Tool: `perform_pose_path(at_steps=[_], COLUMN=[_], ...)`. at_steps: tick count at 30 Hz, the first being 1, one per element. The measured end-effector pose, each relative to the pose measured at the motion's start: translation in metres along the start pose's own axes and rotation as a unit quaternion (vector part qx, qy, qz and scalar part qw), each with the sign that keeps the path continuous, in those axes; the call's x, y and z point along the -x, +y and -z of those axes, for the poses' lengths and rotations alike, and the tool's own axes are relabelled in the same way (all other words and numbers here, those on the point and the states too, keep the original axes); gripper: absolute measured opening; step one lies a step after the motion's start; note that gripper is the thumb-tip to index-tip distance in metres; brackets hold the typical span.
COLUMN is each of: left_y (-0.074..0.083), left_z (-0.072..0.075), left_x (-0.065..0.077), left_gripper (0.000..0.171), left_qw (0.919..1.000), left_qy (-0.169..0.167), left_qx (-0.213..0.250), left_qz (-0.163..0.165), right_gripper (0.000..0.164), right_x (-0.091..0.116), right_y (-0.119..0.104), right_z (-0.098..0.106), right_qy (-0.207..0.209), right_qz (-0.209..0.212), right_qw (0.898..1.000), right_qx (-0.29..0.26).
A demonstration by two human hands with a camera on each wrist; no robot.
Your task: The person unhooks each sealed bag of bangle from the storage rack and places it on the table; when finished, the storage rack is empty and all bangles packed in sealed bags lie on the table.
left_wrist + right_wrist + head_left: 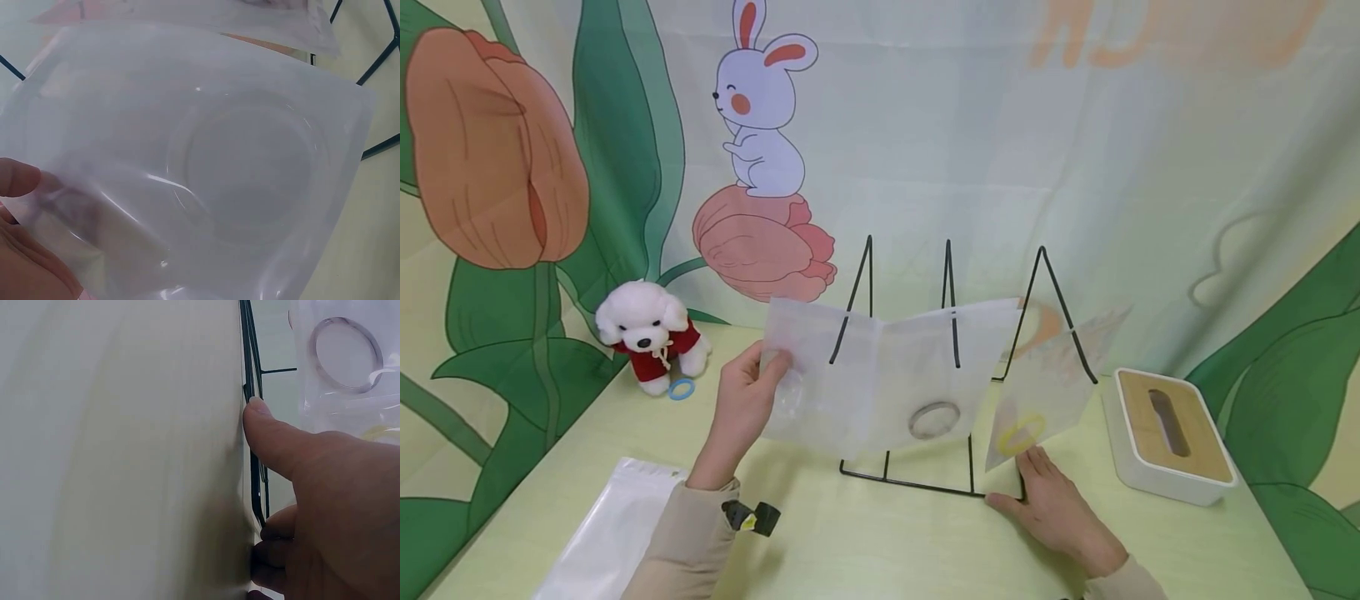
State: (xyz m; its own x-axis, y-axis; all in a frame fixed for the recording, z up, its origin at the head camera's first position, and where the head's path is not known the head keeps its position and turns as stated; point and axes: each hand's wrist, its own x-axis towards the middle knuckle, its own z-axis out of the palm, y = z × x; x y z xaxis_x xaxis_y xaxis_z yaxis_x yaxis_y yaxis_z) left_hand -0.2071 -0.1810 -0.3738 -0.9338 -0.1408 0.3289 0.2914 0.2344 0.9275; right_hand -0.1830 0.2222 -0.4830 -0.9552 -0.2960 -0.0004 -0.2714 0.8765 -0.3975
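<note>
My left hand (748, 400) pinches the left edge of a translucent frosted bag (820, 375) between thumb and fingers. A clear ring (178, 156) shows inside this bag in the left wrist view. Beside it a second frosted bag (958, 358) with a grey-brown ring (934, 420) stands at the black wire rack (917, 486). A third bag (1060, 383), holding a yellow ring (1021, 433), is spread around the rack's right prong. My right hand (1056, 504) rests on the table at the rack's front right corner, thumb along the front wire and fingers pressing by the corner.
To the right sits a white tissue box (1161, 479) with a wooden top. A white plush dog (642, 312) in a red top is at the back left, a blue ring (682, 389) at its feet. Flat plastic bags (606, 533) lie near the left forearm. A printed curtain (1000, 150) hangs behind.
</note>
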Motion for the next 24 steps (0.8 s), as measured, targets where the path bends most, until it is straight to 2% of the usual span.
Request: perform_pose_path(at_steps=[10,24], left_y=[0.0011,0.0011], left_z=[0.004,0.0074], left_x=[0.0032,0.0094], left_gripper=[0.028,0.025], left_qw=[0.9995,0.9996], left_qy=[0.007,0.009], left_qx=[-0.025,-0.015], left_qz=[-0.018,-0.024], right_gripper=[0.098,0.096], right_x=[-0.0005,-0.0005], right_y=[-0.0012,-0.001], right_z=[0.0012,0.0006], right_qy=[-0.009,0.006], right_qz=[-0.007,0.002], right_qw=[1.0,1.0], right_qx=[-0.002,-0.001])
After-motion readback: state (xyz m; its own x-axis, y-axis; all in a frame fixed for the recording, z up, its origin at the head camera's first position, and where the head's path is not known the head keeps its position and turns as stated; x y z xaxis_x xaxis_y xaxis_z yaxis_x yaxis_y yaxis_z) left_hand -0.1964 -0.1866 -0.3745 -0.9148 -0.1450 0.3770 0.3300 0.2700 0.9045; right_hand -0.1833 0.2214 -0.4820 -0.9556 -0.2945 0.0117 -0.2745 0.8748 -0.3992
